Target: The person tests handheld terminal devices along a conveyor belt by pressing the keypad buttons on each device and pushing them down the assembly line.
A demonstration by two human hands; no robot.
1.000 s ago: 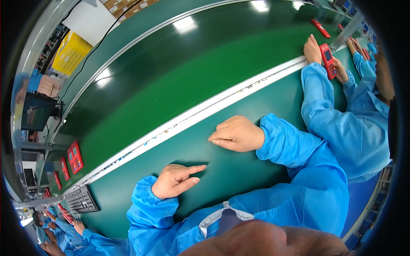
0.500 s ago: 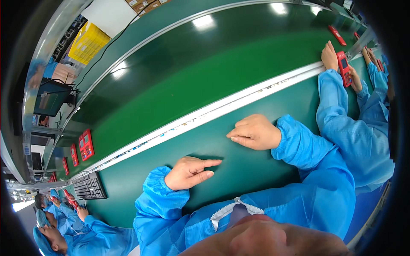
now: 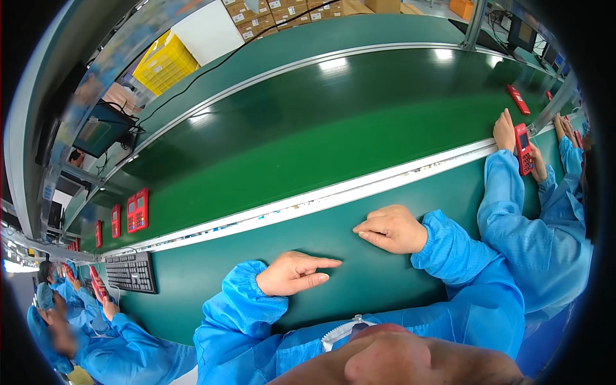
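My left hand rests over the green tabletop, its index finger stretched out to the right and the thumb held apart below it. Its other fingers are curled, and it holds nothing. To its right and a little farther away, my right hand is loosely closed, with thumb and fingertips close together and pointing left. I see nothing in it. Both hands are apart from each other. Blue elastic-cuffed sleeves cover my forearms.
A green conveyor belt runs beyond a white rail. Red keypad handsets stand at its left; another handset lies far right. A black keyboard is at left. A co-worker's hand is beside a red handset; others sit left.
The whole view has tilted, so the belt, rail and both my hands appear lower. My hands keep nearly the same pose and place over the table.
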